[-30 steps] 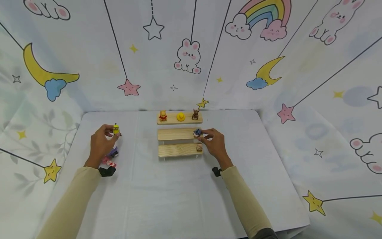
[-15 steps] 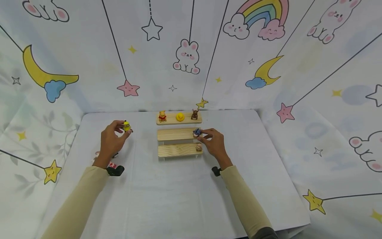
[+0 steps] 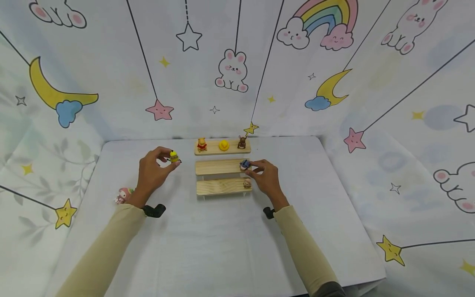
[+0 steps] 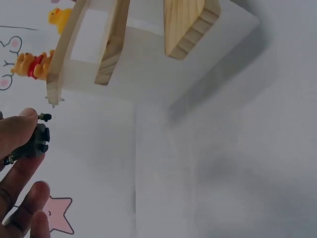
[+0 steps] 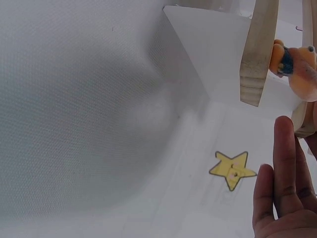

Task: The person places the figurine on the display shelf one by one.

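My left hand point(image 3: 154, 172) pinches a small yellow minion figurine point(image 3: 174, 156) between thumb and fingers, left of a three-tier wooden display stand point(image 3: 219, 167). The left wrist view shows the figurine's dark underside point(image 4: 35, 144) close to the fingertips, with the other fingers loosely bent. At the right end of the middle tier, my right hand point(image 3: 269, 180) pinches a small blue figurine point(image 3: 245, 164). In the right wrist view the right fingers point(image 5: 285, 163) show, while the blue figurine is hidden. An orange figurine with a blue scarf point(image 5: 297, 69) sits on the bottom tier's right end.
A Winnie-the-Pooh figurine point(image 3: 202, 144), a yellow duck point(image 3: 224, 145) and a brown figurine point(image 3: 242, 142) stand along the top tier. Beside my left wrist, a pink and white figurine point(image 3: 123, 195) lies on the white-covered table point(image 3: 208, 243). A printed cloth backdrop point(image 3: 122, 74) surrounds the table.
My left hand has carried the minion figurine rightward and slightly up, toward the stand, uncovering the pink figurine. My right hand stays at the middle tier with the blue figurine.
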Demonstrator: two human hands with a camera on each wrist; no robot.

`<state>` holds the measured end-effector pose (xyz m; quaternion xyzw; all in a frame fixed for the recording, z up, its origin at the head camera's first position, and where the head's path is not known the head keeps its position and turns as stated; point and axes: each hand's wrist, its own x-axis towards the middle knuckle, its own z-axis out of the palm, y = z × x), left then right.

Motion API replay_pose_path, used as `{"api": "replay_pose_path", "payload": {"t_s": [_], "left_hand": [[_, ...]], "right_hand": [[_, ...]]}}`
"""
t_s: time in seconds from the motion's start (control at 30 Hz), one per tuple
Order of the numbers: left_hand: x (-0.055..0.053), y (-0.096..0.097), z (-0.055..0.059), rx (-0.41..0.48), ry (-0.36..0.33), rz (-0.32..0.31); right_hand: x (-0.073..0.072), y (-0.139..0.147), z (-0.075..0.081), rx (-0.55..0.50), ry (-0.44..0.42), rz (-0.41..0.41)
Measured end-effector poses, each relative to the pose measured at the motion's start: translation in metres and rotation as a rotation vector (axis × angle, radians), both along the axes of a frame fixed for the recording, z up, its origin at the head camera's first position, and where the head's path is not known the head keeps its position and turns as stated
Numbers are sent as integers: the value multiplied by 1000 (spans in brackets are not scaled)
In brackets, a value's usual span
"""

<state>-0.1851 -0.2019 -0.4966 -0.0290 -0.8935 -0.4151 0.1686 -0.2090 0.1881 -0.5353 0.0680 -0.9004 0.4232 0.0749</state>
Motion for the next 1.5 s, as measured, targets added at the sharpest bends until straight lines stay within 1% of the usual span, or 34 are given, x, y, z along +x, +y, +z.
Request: {"api": "replay_pose_path", "payload": {"t_s": [0.3,0.6,0.77,1.03,1.3,1.5], "left_hand": [[1,27,8,12,12,-63],[-1,53,8,30,18,-111],[-2,67,5,49,40,-130],[-6,91,-2,83,62,-144],[-10,112,-10,60,66,-137],[-12,130,-13,28,74,-119]], "right_hand": [[1,0,0,-11,9,-2],[1,0,2,-14,11,0],[1,-1,2,-11,9,-6],[1,-2,3,-16,13,-13],[1,-2,1,-23,1,-20],[0,-2,1,-10,1,-20]]}}
